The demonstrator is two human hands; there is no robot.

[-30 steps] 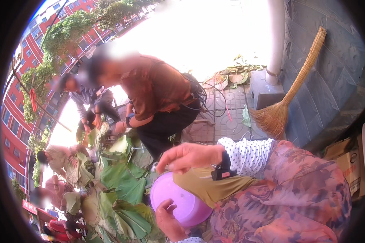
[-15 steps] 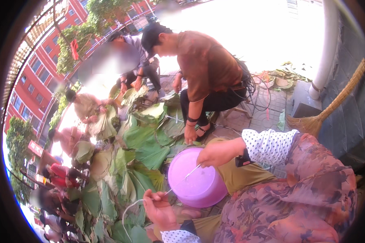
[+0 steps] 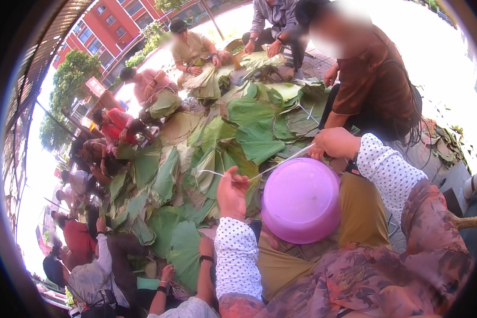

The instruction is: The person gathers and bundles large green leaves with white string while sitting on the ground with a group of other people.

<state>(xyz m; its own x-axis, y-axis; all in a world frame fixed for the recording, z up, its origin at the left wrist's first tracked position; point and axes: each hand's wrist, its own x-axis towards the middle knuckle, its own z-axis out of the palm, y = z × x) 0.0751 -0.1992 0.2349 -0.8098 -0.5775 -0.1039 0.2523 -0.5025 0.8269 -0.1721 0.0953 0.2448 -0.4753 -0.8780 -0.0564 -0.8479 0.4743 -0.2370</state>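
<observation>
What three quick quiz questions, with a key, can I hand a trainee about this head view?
1. What is stretched between the left hand and the right hand?
2. True or false: the basin is green.
3. Which pattern do the wearer's sleeves show? A: stripes. B: dark dots on white. C: plain black.

Key: 1. A thin white cord. 2. False; it is purple. 3. B.

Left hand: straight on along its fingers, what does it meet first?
Likely the spread of green leaves just beyond the left hand; depth is unclear from this single view, so it might pass above them.
</observation>
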